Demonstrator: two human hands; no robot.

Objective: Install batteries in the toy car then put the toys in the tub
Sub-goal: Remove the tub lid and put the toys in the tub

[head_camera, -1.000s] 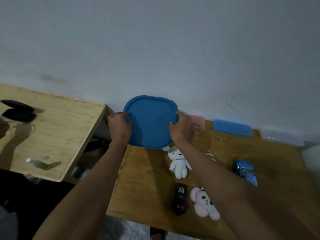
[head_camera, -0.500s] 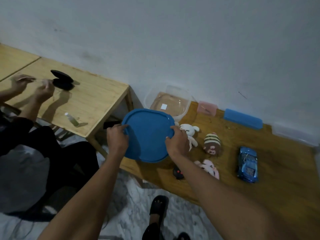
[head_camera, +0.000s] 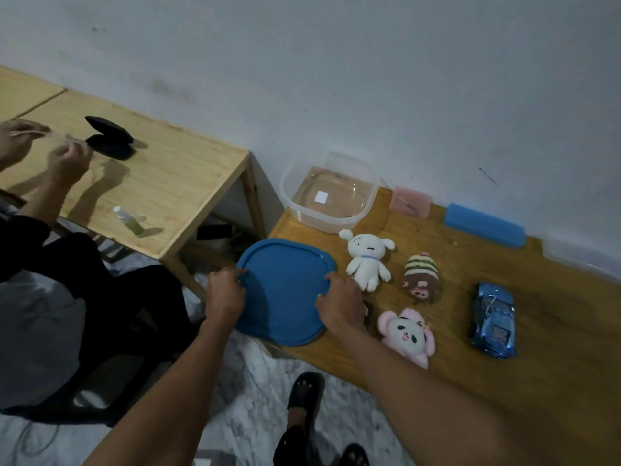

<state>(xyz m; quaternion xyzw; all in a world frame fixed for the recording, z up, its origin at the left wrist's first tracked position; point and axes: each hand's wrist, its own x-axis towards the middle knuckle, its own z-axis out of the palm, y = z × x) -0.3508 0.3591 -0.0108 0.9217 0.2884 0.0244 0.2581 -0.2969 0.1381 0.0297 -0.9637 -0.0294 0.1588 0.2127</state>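
The left hand (head_camera: 224, 293) grips the left edge of a blue lid (head_camera: 284, 290), and the right hand (head_camera: 341, 302) grips its right edge, over the table (head_camera: 554, 348) corner. Behind it, by the wall, stands the clear tub (head_camera: 331, 200), uncovered. Rightward lie a white plush (head_camera: 366, 258), a brown plush (head_camera: 421, 277) and a pink plush (head_camera: 406, 334). The blue toy car (head_camera: 493, 319) lies farthest right.
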